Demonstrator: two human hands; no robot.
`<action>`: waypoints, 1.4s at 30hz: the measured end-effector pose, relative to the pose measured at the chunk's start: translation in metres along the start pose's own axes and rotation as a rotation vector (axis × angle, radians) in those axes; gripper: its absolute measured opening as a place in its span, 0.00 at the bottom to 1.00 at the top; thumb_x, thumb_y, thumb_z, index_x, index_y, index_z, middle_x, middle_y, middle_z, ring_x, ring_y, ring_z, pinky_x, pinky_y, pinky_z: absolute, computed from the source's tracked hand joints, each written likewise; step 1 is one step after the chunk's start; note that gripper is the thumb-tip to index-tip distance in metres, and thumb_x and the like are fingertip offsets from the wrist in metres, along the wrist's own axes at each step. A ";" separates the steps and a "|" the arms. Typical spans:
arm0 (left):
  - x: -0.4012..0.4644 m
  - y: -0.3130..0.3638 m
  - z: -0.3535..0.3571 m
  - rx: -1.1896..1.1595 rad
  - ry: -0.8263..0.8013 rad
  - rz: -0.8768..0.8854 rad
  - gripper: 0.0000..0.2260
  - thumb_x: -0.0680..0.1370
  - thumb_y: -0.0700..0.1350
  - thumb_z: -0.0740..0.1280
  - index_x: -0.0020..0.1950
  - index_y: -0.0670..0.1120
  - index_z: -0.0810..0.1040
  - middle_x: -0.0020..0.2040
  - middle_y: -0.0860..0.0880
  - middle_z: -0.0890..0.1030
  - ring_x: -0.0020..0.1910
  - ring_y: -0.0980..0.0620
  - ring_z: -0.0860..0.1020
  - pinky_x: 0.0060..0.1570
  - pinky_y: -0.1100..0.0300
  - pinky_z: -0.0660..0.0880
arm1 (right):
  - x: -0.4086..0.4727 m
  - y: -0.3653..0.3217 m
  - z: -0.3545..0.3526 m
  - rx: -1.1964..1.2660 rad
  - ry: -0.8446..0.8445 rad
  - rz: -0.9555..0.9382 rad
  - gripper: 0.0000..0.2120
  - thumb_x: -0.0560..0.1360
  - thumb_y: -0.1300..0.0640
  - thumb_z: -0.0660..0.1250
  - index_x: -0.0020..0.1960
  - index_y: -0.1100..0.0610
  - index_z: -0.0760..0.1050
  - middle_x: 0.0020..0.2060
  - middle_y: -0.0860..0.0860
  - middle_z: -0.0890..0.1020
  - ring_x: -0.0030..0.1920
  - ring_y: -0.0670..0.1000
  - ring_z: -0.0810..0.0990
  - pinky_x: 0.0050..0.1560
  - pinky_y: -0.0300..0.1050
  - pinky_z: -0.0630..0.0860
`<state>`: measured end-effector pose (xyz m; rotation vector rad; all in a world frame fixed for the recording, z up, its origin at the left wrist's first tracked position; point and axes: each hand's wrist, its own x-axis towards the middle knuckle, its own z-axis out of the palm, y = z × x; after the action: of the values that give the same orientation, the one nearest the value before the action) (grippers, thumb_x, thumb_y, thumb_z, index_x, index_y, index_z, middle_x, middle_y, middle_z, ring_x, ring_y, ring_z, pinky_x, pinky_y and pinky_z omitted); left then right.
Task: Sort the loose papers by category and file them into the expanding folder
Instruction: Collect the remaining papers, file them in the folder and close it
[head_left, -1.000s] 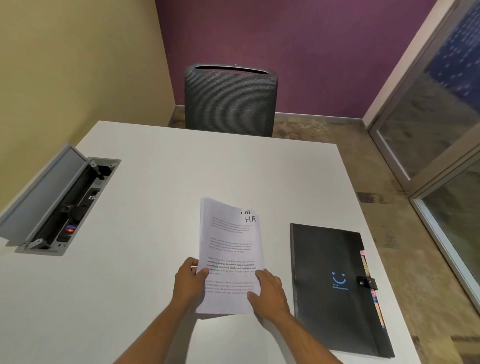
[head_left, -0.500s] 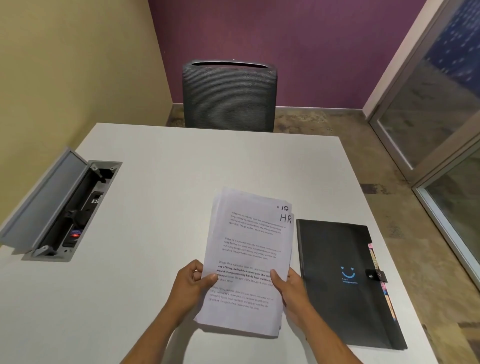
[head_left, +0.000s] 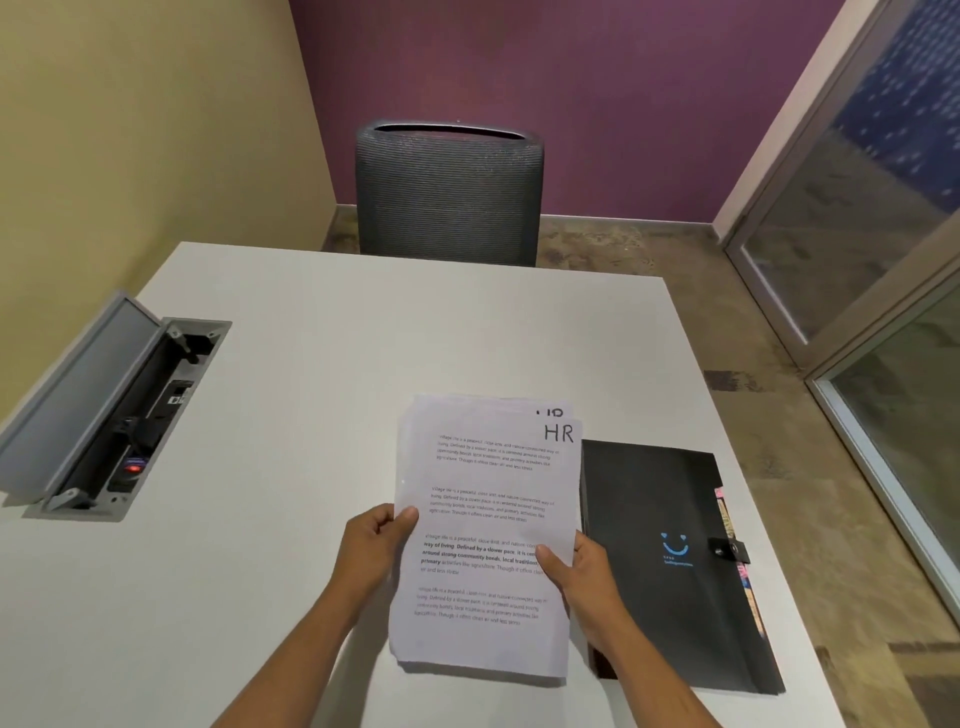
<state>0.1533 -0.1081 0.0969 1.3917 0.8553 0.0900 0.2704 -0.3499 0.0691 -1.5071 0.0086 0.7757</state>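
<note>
Head camera, looking down: I hold a stack of papers (head_left: 485, 540) in both hands above the white bench (head_left: 322, 395), my left hand (head_left: 375, 540) closed on the stack's left edge with the thumb lying across the top sheet, my right hand (head_left: 582, 574) closed on the right edge, thumb likewise on the printed side. Each grip is curled tight around the sheets. The top page carries four blocks of printed text and the handwritten letters "HR" in its upper right corner; a second sheet peeks out behind it, similar letters partly showing. Just to the right of the stack, flat on the bench, lies the black folder (head_left: 670, 566), fastened with a snap strap (head_left: 727, 549) on its right side, coloured tabs poking out along that edge and a blue smiling logo on its cover. At the bench's left side an open cable box (head_left: 130, 415) shows a small red light. A grey chair (head_left: 449, 192) stands at the far edge
</note>
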 end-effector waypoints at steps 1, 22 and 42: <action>0.002 0.001 0.000 0.008 0.004 0.009 0.22 0.74 0.55 0.73 0.44 0.34 0.78 0.41 0.37 0.84 0.41 0.37 0.83 0.45 0.43 0.79 | 0.000 -0.004 -0.003 0.005 -0.004 -0.003 0.13 0.77 0.65 0.69 0.61 0.61 0.78 0.54 0.57 0.85 0.53 0.58 0.85 0.50 0.52 0.83; -0.012 0.018 0.061 -0.078 0.250 0.135 0.16 0.75 0.47 0.73 0.36 0.39 0.72 0.33 0.43 0.75 0.34 0.48 0.74 0.38 0.55 0.72 | 0.007 -0.027 -0.066 0.084 0.001 0.002 0.17 0.71 0.63 0.72 0.59 0.62 0.78 0.50 0.56 0.87 0.50 0.58 0.86 0.44 0.49 0.84; -0.010 0.033 0.088 -0.243 0.247 0.080 0.20 0.75 0.59 0.67 0.34 0.46 0.66 0.32 0.45 0.69 0.32 0.49 0.66 0.34 0.56 0.64 | 0.020 -0.032 -0.104 0.096 -0.073 0.015 0.41 0.53 0.50 0.83 0.62 0.65 0.77 0.53 0.58 0.85 0.54 0.60 0.85 0.54 0.56 0.82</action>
<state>0.2103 -0.1777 0.1252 1.2004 0.9577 0.4217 0.3471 -0.4295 0.0764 -1.3884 0.0026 0.8306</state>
